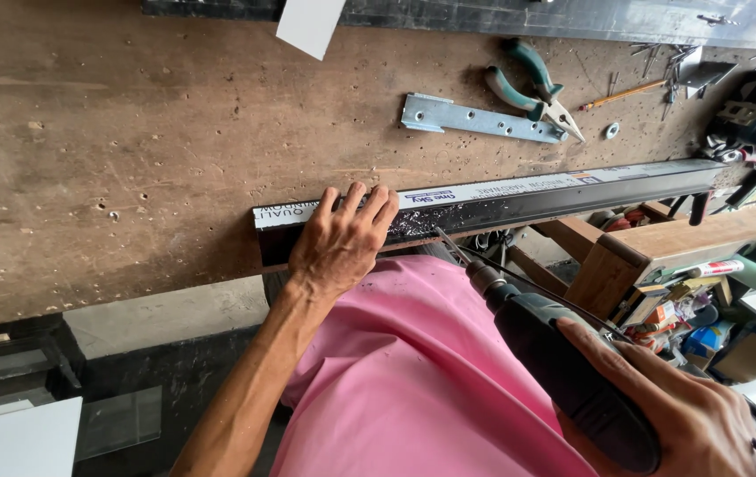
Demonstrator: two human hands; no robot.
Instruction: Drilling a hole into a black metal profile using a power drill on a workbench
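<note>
A long dark metal profile (519,199) with a white printed film on top lies along the front edge of the worn wooden workbench (131,150). My left hand (341,240) presses down on its left end, fingers spread over the top. My right hand (669,402) grips a black power drill (555,353), held low at the right. The drill bit (450,245) points up and left at the profile's near side face, just right of my left hand.
On the bench behind the profile lie a flat perforated metal bracket (475,117), green-handled pliers (532,84), a pencil (623,94) and several loose screws. A wooden stand (661,252) and cluttered shelves sit at the right. My pink shirt (413,371) fills the lower middle.
</note>
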